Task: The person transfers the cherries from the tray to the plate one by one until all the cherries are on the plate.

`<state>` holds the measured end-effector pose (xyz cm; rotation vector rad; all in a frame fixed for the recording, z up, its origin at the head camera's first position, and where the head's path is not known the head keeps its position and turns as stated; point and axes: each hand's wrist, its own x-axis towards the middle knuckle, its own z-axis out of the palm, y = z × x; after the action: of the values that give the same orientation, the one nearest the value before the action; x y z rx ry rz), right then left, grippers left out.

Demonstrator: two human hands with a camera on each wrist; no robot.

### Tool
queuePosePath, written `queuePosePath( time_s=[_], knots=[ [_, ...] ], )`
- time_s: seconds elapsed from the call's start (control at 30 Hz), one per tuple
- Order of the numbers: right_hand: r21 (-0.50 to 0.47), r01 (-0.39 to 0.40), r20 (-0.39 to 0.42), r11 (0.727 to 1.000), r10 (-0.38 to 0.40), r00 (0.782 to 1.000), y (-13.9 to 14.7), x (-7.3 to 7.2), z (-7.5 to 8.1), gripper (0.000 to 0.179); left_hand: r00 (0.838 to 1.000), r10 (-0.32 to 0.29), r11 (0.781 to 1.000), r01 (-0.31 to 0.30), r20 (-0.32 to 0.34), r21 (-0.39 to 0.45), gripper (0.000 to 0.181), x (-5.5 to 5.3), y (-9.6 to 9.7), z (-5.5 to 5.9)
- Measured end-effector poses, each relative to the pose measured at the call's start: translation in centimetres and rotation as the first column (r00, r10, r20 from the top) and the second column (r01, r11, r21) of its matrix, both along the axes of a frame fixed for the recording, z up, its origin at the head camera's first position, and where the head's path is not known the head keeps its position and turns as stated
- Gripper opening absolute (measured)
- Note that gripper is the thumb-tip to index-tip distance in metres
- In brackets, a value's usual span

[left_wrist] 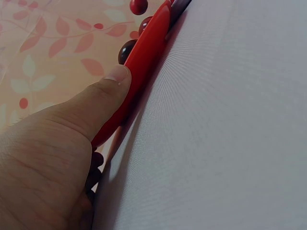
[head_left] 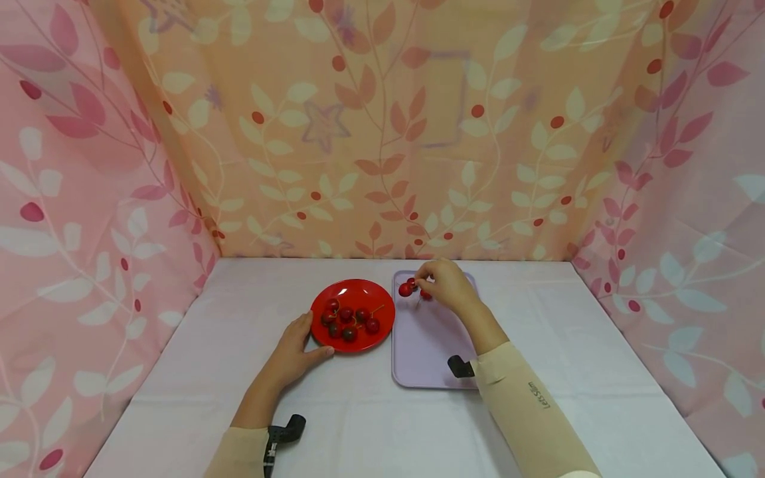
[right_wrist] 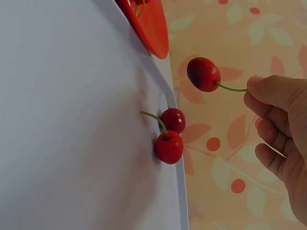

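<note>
My right hand (head_left: 445,284) pinches the green stem of a red cherry (right_wrist: 204,74) between thumb and fingertip. The cherry is held up off the lilac tray (head_left: 427,352), near the tray's far end. Two more cherries with stems lie on that tray, one cherry (right_wrist: 169,147) touching or nearly touching the other cherry (right_wrist: 173,120). At the left edge of a round red plate (head_left: 352,290), my left hand (head_left: 293,352) holds the rim, its thumb (left_wrist: 108,91) against the side. Several dark red cherries (head_left: 346,314) are gathered on the plate, some with stems showing.
The plate stands just left of the tray on a white-covered table (head_left: 352,425). A patterned orange curtain (head_left: 382,133) closes off the back, and pink patterned cloth (head_left: 72,232) hangs at both sides. Black wrist cameras (head_left: 460,366) are strapped over the beige sleeves.
</note>
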<state>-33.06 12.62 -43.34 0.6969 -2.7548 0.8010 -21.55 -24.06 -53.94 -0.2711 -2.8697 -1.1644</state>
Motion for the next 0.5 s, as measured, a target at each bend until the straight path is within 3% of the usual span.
queuePosePath(
  time_s=[0.5],
  knots=[
    [-0.109, 0.08, 0.045, 0.991, -0.076, 0.996, -1.7, 0.0, 1.2, 0.004, 1.0, 0.008, 1.0, -0.008, 0.027, -0.015, 0.107, 0.2, 0.2, 0.3]
  ],
)
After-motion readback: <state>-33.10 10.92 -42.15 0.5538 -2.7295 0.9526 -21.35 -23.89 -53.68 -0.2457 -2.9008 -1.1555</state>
